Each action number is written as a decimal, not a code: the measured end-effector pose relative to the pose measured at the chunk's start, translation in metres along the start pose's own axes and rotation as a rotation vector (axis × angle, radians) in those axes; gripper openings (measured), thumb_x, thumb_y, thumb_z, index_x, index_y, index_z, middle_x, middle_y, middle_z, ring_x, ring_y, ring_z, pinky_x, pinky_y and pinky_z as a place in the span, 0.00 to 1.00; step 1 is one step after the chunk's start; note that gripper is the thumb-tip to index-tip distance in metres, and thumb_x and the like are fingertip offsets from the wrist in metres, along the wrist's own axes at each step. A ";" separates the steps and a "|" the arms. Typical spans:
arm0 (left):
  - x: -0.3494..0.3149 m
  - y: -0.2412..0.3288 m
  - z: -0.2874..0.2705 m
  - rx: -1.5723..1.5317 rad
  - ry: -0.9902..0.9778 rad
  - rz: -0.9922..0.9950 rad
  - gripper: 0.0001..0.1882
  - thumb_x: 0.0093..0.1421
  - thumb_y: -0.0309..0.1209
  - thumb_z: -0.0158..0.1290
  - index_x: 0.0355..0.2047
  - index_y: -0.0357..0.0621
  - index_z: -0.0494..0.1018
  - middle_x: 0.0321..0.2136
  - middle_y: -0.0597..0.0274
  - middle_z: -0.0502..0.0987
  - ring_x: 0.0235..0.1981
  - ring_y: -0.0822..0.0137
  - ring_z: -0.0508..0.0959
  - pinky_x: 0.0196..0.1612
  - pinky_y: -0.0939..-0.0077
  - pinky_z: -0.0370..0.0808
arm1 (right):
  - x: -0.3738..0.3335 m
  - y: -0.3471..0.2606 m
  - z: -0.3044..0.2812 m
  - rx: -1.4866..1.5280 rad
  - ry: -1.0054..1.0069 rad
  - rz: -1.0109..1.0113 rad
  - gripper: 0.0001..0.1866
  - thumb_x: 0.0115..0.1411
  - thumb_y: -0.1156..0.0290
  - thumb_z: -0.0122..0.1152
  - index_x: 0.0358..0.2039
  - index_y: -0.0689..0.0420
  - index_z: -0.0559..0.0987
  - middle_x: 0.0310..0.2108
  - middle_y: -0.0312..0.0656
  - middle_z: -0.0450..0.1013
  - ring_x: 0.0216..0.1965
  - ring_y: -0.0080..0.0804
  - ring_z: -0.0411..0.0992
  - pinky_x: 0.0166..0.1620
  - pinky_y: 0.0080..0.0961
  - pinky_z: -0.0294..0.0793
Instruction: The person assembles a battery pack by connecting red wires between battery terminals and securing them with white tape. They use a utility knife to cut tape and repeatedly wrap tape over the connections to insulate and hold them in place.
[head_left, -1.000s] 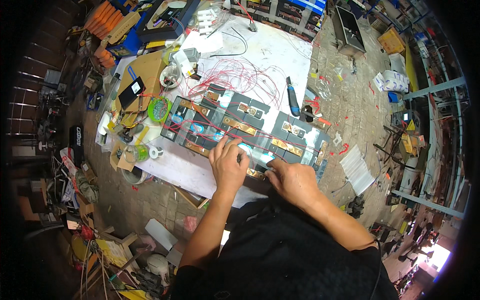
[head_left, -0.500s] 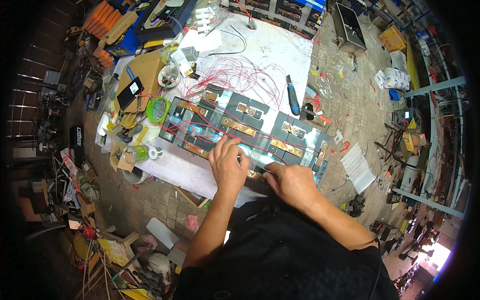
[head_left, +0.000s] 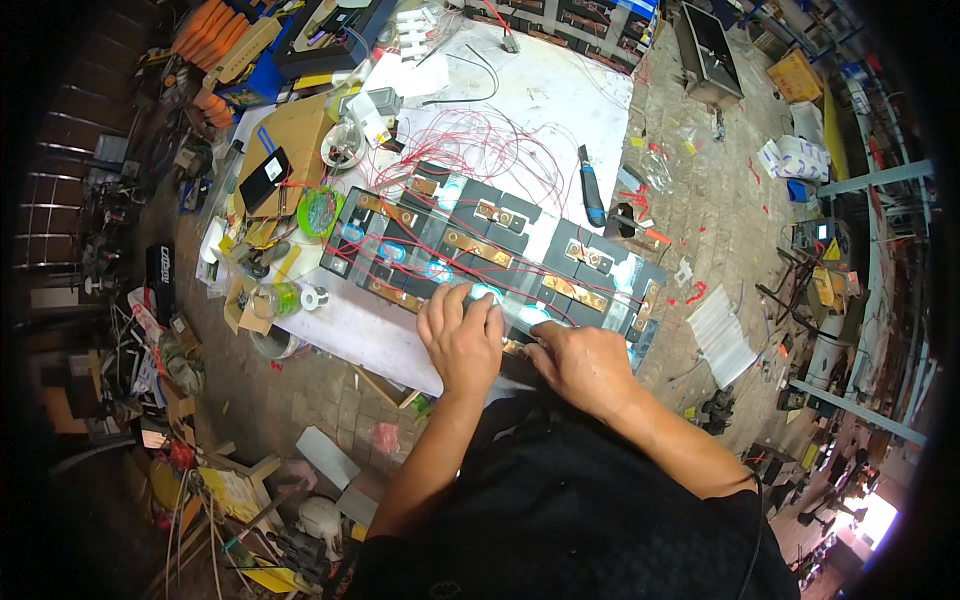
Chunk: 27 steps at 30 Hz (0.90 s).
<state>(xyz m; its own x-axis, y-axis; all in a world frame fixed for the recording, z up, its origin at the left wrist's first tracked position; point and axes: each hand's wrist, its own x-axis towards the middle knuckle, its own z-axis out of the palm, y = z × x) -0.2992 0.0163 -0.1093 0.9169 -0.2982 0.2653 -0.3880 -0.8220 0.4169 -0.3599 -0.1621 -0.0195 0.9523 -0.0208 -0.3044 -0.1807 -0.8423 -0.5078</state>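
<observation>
Left hand (head_left: 462,342): rested on the battery pack (head_left: 515,285) — fingers bent, close together
Right hand (head_left: 582,366): curled at its near edge
Pinch: couldn't be told — either hand

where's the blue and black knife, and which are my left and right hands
knife (head_left: 589,188): head view, on its handle
left hand (head_left: 463,344): head view, on the back of it
right hand (head_left: 588,366): head view, on the back of it

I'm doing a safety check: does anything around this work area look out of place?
Yes: thin red wires lie tangled beyond the black rectangular block assembly, not bundled. A ribbed white sheet lies on the grey brick floor, like litter.
</observation>
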 end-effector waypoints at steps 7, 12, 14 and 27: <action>-0.007 0.006 -0.003 0.041 -0.082 0.037 0.18 0.63 0.38 0.64 0.54 0.57 0.86 0.64 0.54 0.76 0.70 0.44 0.67 0.73 0.38 0.57 | -0.001 0.000 0.001 0.024 -0.023 -0.036 0.15 0.67 0.57 0.67 0.44 0.54 0.86 0.26 0.50 0.82 0.29 0.55 0.82 0.34 0.49 0.81; -0.009 0.002 -0.008 0.051 -0.127 0.070 0.22 0.62 0.38 0.64 0.58 0.58 0.85 0.65 0.53 0.76 0.71 0.43 0.67 0.74 0.35 0.54 | -0.001 0.005 0.002 0.031 -0.003 -0.061 0.15 0.67 0.57 0.67 0.42 0.55 0.85 0.25 0.50 0.82 0.29 0.55 0.82 0.33 0.49 0.81; -0.006 -0.001 -0.010 0.047 -0.143 0.099 0.23 0.62 0.37 0.63 0.59 0.59 0.84 0.65 0.53 0.76 0.71 0.43 0.67 0.75 0.34 0.53 | 0.000 0.004 0.001 0.015 -0.014 -0.056 0.14 0.67 0.57 0.67 0.42 0.55 0.85 0.25 0.50 0.82 0.28 0.55 0.82 0.33 0.49 0.81; 0.000 -0.003 -0.006 0.027 -0.213 0.155 0.26 0.58 0.34 0.63 0.59 0.62 0.84 0.68 0.54 0.74 0.73 0.41 0.65 0.76 0.33 0.50 | 0.001 0.008 0.002 -0.018 0.007 -0.052 0.13 0.67 0.59 0.66 0.47 0.50 0.87 0.28 0.51 0.83 0.30 0.55 0.83 0.34 0.50 0.82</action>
<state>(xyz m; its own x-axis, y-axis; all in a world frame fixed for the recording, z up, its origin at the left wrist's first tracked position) -0.2986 0.0219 -0.1058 0.8470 -0.5144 0.1340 -0.5251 -0.7704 0.3616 -0.3612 -0.1680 -0.0254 0.9620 0.0196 -0.2722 -0.1265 -0.8518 -0.5084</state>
